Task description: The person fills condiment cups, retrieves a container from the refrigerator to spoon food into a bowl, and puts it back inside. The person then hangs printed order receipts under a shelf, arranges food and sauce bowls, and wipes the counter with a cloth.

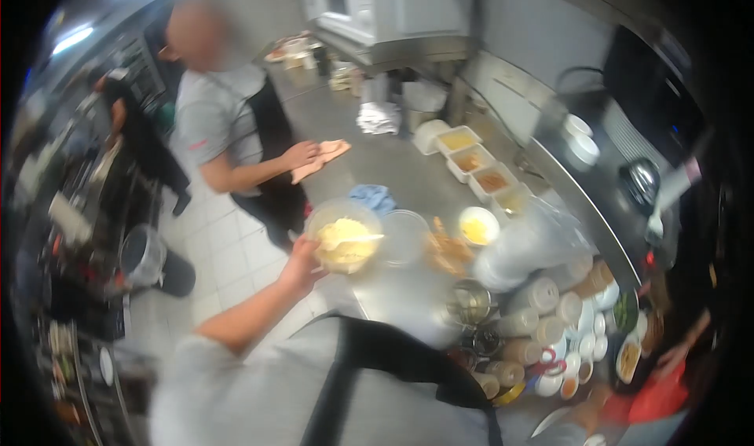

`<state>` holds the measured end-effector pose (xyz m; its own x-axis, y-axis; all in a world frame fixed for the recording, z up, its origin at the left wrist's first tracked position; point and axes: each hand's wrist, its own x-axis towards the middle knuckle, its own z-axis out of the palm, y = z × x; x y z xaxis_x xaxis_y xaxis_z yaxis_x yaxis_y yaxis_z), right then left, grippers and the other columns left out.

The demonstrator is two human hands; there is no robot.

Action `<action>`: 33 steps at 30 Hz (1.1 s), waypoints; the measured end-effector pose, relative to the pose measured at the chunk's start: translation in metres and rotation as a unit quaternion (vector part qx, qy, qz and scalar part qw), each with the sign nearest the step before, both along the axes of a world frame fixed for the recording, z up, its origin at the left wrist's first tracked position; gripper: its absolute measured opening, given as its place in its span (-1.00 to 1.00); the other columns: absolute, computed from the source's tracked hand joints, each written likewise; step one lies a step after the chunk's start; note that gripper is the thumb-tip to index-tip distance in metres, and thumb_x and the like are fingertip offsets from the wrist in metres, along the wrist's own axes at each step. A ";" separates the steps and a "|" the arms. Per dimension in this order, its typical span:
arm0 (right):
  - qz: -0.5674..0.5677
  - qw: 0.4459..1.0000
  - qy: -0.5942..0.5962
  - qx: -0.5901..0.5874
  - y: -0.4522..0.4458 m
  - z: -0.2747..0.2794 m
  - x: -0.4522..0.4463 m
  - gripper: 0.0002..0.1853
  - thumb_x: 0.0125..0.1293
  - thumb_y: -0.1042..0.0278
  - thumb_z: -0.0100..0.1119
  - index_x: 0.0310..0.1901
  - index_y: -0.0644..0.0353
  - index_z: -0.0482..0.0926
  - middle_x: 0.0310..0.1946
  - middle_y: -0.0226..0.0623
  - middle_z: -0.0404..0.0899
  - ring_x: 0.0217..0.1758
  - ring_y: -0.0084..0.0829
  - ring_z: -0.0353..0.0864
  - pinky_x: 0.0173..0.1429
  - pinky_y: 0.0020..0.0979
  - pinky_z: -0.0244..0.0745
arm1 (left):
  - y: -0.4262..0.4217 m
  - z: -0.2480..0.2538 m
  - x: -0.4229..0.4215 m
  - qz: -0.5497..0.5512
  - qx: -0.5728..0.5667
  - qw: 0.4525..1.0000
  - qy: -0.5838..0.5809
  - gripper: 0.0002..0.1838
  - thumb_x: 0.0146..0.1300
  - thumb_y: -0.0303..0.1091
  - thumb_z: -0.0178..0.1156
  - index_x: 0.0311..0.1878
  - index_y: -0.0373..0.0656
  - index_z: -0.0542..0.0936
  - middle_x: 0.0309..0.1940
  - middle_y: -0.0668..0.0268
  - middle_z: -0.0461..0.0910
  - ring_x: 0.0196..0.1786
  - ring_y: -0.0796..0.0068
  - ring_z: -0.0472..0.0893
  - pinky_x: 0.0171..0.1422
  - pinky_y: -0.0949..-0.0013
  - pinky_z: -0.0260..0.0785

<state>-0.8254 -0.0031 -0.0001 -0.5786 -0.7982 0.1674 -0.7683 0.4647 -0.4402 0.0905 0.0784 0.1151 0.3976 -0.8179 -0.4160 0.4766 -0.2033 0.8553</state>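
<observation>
My left hand (pixel 300 267) is closed on the rim of a clear round plastic tub (pixel 318 224), held up over the counter's edge. Inside lies a pale yellow, crumbly or mashed food (pixel 345 240), with a white utensil handle (pixel 369 238) resting across it. Just right of the tub sits a clear round lid or empty container (pixel 406 238) on the steel counter. A blue cloth (pixel 372 198) lies behind it, and brown food pieces or paper (pixel 449 248) are to its right. My right hand cannot be made out.
Across the counter a person (pixel 228 124) in a black apron touches an orange cloth (pixel 323 157). Several sauce tubs (pixel 491 180) line the back; a white bowl (pixel 478 226) holds something yellow. Bottles (pixel 538 297) crowd the right. Blurred hands and red fabric (pixel 656 395) show lower right. A bin (pixel 161 261) stands left.
</observation>
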 end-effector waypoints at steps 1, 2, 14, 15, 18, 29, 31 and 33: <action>-0.001 1.000 0.015 0.011 -0.009 0.002 -0.002 -0.55 0.23 0.04 0.14 -0.05 0.30 0.51 -0.19 -0.09 0.52 -0.19 -0.29 0.52 -0.09 -0.29 0.42 | 0.004 0.005 -0.003 0.009 -0.002 1.000 -0.007 -0.37 0.23 0.01 0.14 0.32 0.26 0.13 0.20 0.22 0.28 0.19 0.20 0.32 0.26 0.04 0.19; -0.004 0.999 0.030 0.017 -0.015 0.004 -0.003 -0.55 0.23 0.03 0.14 -0.07 0.29 0.51 -0.20 -0.11 0.52 -0.20 -0.30 0.51 -0.10 -0.29 0.41 | 0.007 0.009 -0.006 0.010 -0.003 1.000 -0.015 -0.37 0.23 0.00 0.14 0.32 0.25 0.12 0.18 0.20 0.28 0.17 0.21 0.32 0.26 0.04 0.19; 0.042 0.962 0.084 -0.257 0.071 0.103 0.048 -0.60 0.29 -0.01 0.14 -0.25 0.26 0.51 -0.34 -0.36 0.43 -0.30 -0.37 0.41 -0.27 -0.38 0.35 | 0.021 -0.034 0.045 0.010 -0.030 0.999 0.044 -0.40 0.19 0.06 0.13 0.26 0.21 0.19 0.14 0.36 0.34 0.13 0.38 0.37 0.14 0.08 0.27; 0.008 0.964 -0.012 -0.265 0.097 0.147 0.097 -0.66 0.35 0.05 0.10 -0.30 0.21 0.49 -0.39 -0.36 0.42 -0.36 -0.42 0.38 -0.30 -0.38 0.32 | 0.021 -0.037 0.054 0.013 -0.026 0.999 0.038 -0.41 0.20 0.07 0.11 0.25 0.22 0.20 0.13 0.39 0.37 0.13 0.39 0.39 0.11 0.12 0.27; 0.148 0.853 -0.289 -0.408 0.171 0.246 0.289 -0.72 0.43 0.18 -0.02 -0.41 0.14 0.42 -0.44 -0.38 0.37 -0.42 -0.54 0.30 -0.39 -0.51 0.14 | 0.019 -0.035 0.074 0.014 -0.016 1.000 -0.013 -0.26 0.17 0.18 0.08 0.40 0.18 0.21 0.31 0.32 0.32 0.24 0.27 0.36 0.21 0.00 0.21; 0.440 0.862 0.197 -0.159 -0.003 0.069 0.716 -0.76 0.03 0.50 0.15 -0.22 0.04 0.63 -0.11 -0.20 0.52 0.15 -0.14 0.44 0.15 -0.10 0.31 | -0.028 -0.047 0.151 -0.179 -0.026 0.983 0.044 -0.40 0.27 0.08 0.06 0.32 0.13 0.23 0.26 0.37 0.35 0.29 0.38 0.36 0.21 0.17 0.27; 0.430 0.865 0.193 -0.171 -0.027 0.033 0.721 -0.77 0.06 0.45 0.14 -0.21 0.04 0.61 -0.08 -0.18 0.52 0.18 -0.12 0.42 0.18 -0.03 0.26 | -0.033 -0.048 0.158 -0.226 -0.012 0.972 0.059 -0.36 0.25 0.12 0.07 0.35 0.19 0.21 0.26 0.44 0.35 0.27 0.46 0.33 0.17 0.20 0.17; 0.410 0.870 0.194 -0.194 -0.039 0.027 0.723 -0.78 0.08 0.42 0.14 -0.19 0.05 0.59 -0.05 -0.16 0.52 0.19 -0.11 0.41 0.19 -0.01 0.24 | -0.037 -0.048 0.164 -0.265 -0.009 0.963 0.058 -0.34 0.25 0.13 0.07 0.38 0.20 0.19 0.27 0.44 0.33 0.27 0.45 0.32 0.17 0.19 0.18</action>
<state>-0.1025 -0.0425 0.0270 0.3180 -0.7560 0.5722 -0.8975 -0.4345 -0.0752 0.2540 0.0416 0.0670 -0.1250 -0.9005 -0.4165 0.4029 -0.4297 0.8081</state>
